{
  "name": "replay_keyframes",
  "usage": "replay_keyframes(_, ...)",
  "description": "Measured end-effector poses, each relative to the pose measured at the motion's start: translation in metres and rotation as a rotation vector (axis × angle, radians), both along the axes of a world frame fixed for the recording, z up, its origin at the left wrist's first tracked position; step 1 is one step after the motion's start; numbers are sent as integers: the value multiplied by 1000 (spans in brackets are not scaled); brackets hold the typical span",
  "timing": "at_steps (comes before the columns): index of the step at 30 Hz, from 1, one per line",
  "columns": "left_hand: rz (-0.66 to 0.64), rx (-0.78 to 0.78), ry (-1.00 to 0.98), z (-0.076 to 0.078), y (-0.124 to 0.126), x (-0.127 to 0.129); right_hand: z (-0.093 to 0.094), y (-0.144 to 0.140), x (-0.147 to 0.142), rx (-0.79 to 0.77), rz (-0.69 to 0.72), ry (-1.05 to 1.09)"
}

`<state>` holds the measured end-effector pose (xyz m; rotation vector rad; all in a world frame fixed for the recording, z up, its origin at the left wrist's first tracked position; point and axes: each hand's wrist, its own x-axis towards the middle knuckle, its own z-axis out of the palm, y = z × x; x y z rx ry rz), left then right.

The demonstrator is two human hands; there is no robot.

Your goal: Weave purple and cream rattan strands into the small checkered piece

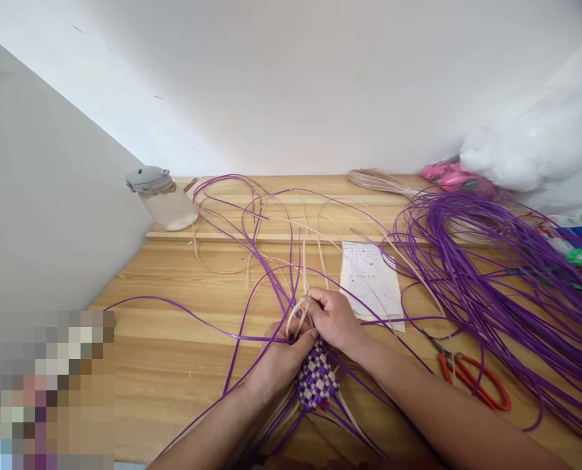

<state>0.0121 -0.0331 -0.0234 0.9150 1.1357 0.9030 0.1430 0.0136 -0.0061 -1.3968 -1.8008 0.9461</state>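
Two hands work at the near edge of the tabletop [173, 365], around one small woven piece [316, 380], a purple-and-white checkered patch. The left hand [278, 362] lies against the patch's left side, fingers curled shut on it and on the purple strand running off to the left. The right hand [335, 320] sits just above the patch's far edge, fingertips pinched together on a pale strip [297, 312] that loops up between the two hands. Loose purple strands [252, 215] fan out from the patch toward the far edge and the left side; they are too tangled to count.

One large bundle of purple strands [491, 274] covers the right part of the tabletop. One pair of red-handled cutters [472, 378] lies near the right forearm, at the bundle's edge. One printed paper sheet [372, 281] lies just beyond the right hand. One clear jar with a grey lid [162, 196] lies tilted at the far left corner. One coil of pale strips [383, 181] rests at the far edge, beside something pink [450, 176] and a white plastic bag [536, 143] at the far right corner.

The tabletop is light wooden planks with a raised strip along the back. White walls close it in behind and on the left.
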Motion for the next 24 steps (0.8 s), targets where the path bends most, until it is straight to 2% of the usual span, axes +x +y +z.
replay_keyframes(4, -29, -32, -59, -4, 1, -5, 6, 5, 6, -29, 54, -1)
replay_keyframes(8, -94, -41, -189, 2, 0, -9, 18, -5, 17, 16, 64, -68)
replay_keyframes(13, -88, 11, -83, 7, 0, -10, 26, -20, 23, 58, 112, -136)
replay_keyframes(19, -194, 138, -17, 12, 0, -6, 25, -22, 24, 11, 199, -58)
replay_keyframes(24, -72, 160, 203, 11, -2, -8, 12, -17, 26, -7, 180, -71)
